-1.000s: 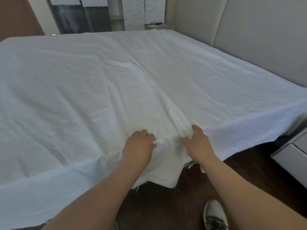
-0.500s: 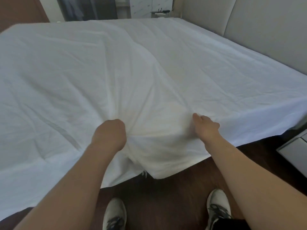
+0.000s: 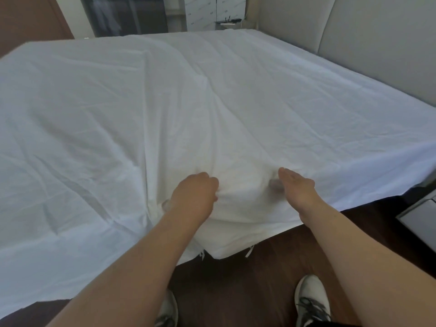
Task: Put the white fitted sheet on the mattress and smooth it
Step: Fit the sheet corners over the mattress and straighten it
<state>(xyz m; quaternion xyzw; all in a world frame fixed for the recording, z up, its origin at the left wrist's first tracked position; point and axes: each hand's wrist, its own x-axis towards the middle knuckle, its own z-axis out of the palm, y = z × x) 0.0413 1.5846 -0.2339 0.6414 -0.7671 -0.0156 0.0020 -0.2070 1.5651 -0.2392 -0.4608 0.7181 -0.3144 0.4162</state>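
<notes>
The white fitted sheet [image 3: 236, 109] lies spread over the whole mattress, wrinkled, with a raised fold running from the middle toward me. Its near edge hangs over the bed's side, and a loose flap [image 3: 226, 241] droops below my hands. My left hand [image 3: 192, 199] grips a bunch of the sheet at the near edge, fingers curled into the cloth. My right hand [image 3: 295, 190] is beside it to the right, with its fingertips tucked under the fabric and showing faintly through it.
A beige padded headboard [image 3: 377, 38] runs along the right side of the bed. A white nightstand [image 3: 420, 218] stands at the right edge. Dark wooden floor [image 3: 247, 291] and my two grey shoes are below. A wardrobe and boxes stand at the far end.
My left hand moved right and nearer the right hand, still gripping the cloth. The right hand slid its fingers under the sheet. The fold between the hands has bunched up.
</notes>
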